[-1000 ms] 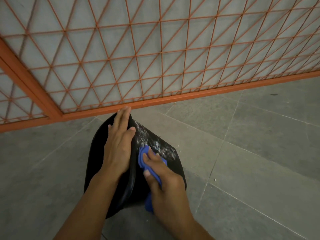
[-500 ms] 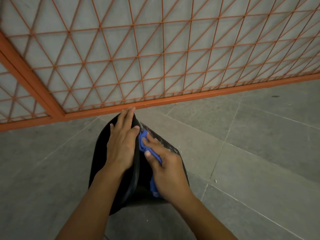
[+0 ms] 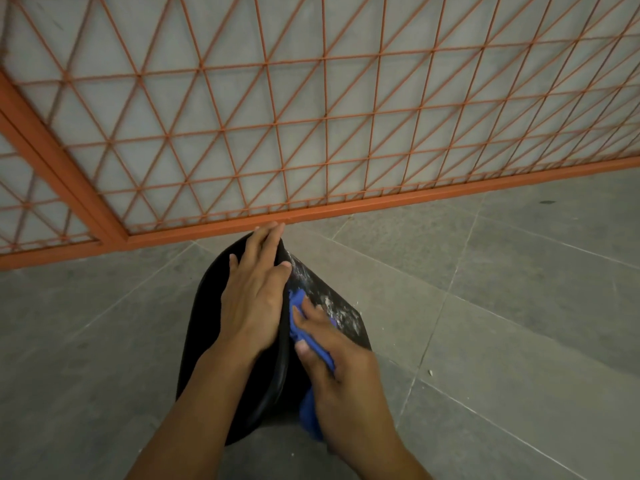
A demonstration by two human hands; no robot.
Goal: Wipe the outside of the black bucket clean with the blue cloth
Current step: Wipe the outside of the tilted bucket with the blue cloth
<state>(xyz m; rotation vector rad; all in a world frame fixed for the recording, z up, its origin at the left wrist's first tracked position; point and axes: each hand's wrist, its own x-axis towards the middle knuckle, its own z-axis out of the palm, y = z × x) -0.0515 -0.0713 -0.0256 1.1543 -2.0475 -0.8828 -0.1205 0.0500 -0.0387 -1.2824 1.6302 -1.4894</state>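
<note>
Since half a second ago our right hand [image 3: 341,372] slid the blue cloth [image 3: 311,341] back down the black bucket [image 3: 214,306] wall, fingers curled round it, pressing. Our left hand [image 3: 254,299] lies flat, fingers straight, on the rim; bucket tilted on the grey floor [image 3: 519,341], white smears beside the cloth.

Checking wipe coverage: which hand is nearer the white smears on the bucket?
Right. The right hand presses the blue cloth beside the white smears; the left hand rests flat on the bucket rim, further left.

The left hand [image 3: 254,299] hides part of the black plastic bucket's [image 3: 207,313] rim; the right hand [image 3: 343,372] covers most of the crumpled blue cloth [image 3: 298,327]. Both forearms leave the bottom edge.
</note>
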